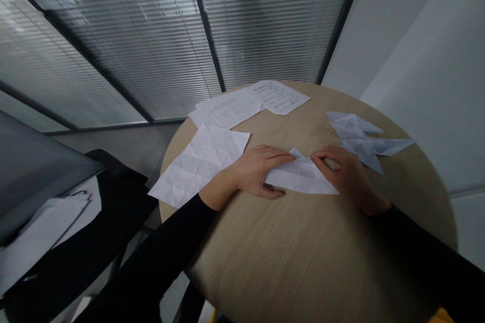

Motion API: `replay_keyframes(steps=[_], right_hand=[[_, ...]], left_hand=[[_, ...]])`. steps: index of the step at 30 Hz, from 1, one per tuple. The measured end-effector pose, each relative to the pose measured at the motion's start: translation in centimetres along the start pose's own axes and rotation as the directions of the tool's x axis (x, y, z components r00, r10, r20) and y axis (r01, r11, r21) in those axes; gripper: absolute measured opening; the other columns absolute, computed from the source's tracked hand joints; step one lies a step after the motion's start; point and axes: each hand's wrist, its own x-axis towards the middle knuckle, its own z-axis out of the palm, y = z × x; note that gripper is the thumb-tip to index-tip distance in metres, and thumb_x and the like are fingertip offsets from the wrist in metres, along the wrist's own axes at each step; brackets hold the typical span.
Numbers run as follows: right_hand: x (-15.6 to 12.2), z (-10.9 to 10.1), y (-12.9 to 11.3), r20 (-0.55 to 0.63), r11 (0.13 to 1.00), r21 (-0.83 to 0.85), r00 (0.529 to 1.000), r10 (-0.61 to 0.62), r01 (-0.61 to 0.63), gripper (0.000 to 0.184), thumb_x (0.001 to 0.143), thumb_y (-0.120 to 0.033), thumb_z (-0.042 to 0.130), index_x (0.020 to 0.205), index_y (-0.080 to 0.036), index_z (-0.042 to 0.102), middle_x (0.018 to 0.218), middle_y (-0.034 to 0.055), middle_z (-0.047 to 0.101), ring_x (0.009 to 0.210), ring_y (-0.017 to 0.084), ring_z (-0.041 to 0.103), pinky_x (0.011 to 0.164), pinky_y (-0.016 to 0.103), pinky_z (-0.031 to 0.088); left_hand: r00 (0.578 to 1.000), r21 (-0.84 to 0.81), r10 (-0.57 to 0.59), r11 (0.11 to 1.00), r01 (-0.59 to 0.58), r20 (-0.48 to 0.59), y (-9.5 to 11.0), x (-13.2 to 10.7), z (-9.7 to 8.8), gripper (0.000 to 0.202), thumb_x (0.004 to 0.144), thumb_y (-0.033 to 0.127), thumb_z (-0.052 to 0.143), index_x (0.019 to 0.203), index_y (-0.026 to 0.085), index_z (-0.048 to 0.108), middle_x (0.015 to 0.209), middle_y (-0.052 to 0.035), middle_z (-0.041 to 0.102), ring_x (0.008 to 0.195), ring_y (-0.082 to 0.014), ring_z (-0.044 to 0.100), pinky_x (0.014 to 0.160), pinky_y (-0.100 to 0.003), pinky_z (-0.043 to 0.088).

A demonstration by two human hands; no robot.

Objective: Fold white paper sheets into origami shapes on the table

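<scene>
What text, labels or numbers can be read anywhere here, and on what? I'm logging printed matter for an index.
Nothing can be read.
Printed sheets at the table's far edge: lines of print, too small and blurred to read.
Creased sheet, folded paper under both hands, and folded paper models: no print visible.
</scene>
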Motion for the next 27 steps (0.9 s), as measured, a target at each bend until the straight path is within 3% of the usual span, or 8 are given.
replay_keyframes(steps=[4,9,13,16,19,23,25,27], right_hand=[[0.0,0.0,0.4,-0.018,1.000,0.016,1.000,0.019,-0.018,0.017,0.109,-0.035,0.073,0.094,-0.031,0.081,0.099,0.0065,0.089,0.092,0.033,0.085,0.086,0.052,0.070],[-0.1,0.2,0.7,-0.021,0.998,0.047,0.999,0.038,-0.037,0.017,0.108,-0.035,0.074,0.094,-0.030,0.082,0.099,0.0071,0.088,0.091,0.034,0.085,0.084,0.052,0.069],[0.0,0.1,0.2,-0.005,0.997,0.066,0.999,0.038,-0.037,0.020,0.110,-0.039,0.074,0.094,-0.030,0.083,0.098,0.0062,0.089,0.090,0.032,0.085,0.086,0.051,0.068],[-0.1,-0.8,-0.3,0.062,0.985,0.160,0.997,0.052,-0.061,0.034,0.119,-0.050,0.061,0.107,-0.031,0.087,0.106,0.0072,0.090,0.100,0.033,0.086,0.092,0.052,0.068],[-0.4,-1.8,-0.5,0.094,0.968,0.249,0.996,0.007,-0.031,0.054,0.122,-0.065,0.045,0.127,-0.032,0.088,0.125,0.0094,0.090,0.117,0.037,0.085,0.112,0.059,0.064],[-0.7,-2.0,0.0,0.057,0.978,0.203,0.996,-0.067,0.054,0.061,0.107,-0.082,0.066,0.136,-0.031,0.085,0.130,0.0124,0.089,0.127,0.043,0.083,0.128,0.068,0.055],[-0.8,-1.5,0.3,0.030,0.990,0.137,0.998,-0.047,0.042,0.058,0.098,-0.076,0.082,0.136,-0.032,0.084,0.128,0.0126,0.090,0.128,0.044,0.082,0.127,0.070,0.057],[-0.8,-0.8,0.6,-0.037,0.998,0.060,0.999,-0.003,0.006,0.041,0.097,-0.061,0.087,0.127,-0.033,0.085,0.121,0.0112,0.090,0.125,0.043,0.083,0.122,0.071,0.061]], left_hand=[[1.000,0.020,-0.001,1.000,0.001,0.020,-0.2,0.0,0.1,0.094,0.088,0.049,0.088,0.174,0.027,0.056,0.167,-0.0184,0.071,0.147,-0.0415,0.073,0.127,-0.059,0.055],[1.000,0.122,-0.019,0.992,0.017,0.015,-1.4,-0.3,0.2,0.063,0.108,0.043,0.073,0.168,0.027,0.064,0.158,-0.0155,0.078,0.140,-0.0353,0.077,0.122,-0.053,0.059],[0.995,0.191,-0.067,0.978,0.080,-0.070,-1.6,-0.6,0.3,0.040,0.118,0.035,0.057,0.153,0.027,0.076,0.140,-0.0118,0.086,0.127,-0.0285,0.083,0.113,-0.045,0.063],[0.979,0.197,-0.143,0.966,0.170,-0.146,-1.5,-0.6,0.3,0.038,0.118,0.028,0.054,0.147,0.026,0.078,0.134,-0.0105,0.087,0.122,-0.0262,0.084,0.108,-0.042,0.065],[0.947,0.161,-0.215,0.953,0.257,-0.238,-1.3,-0.6,0.3,0.037,0.114,0.022,0.056,0.143,0.024,0.079,0.131,-0.0098,0.087,0.120,-0.0255,0.084,0.104,-0.041,0.067],[0.895,0.097,-0.272,0.941,0.324,-0.354,-1.1,-0.7,0.2,0.035,0.113,0.021,0.057,0.141,0.023,0.079,0.132,-0.0097,0.088,0.120,-0.0237,0.084,0.105,-0.040,0.069],[0.880,0.099,-0.296,0.930,0.355,-0.372,-1.0,-0.7,0.2,0.034,0.115,0.024,0.058,0.141,0.024,0.080,0.131,-0.0087,0.088,0.118,-0.0230,0.085,0.103,-0.040,0.070],[0.879,0.114,-0.307,0.922,0.369,-0.365,-1.0,-0.7,0.3,0.033,0.115,0.026,0.060,0.140,0.025,0.081,0.130,-0.0077,0.089,0.116,-0.0227,0.086,0.101,-0.039,0.070]])
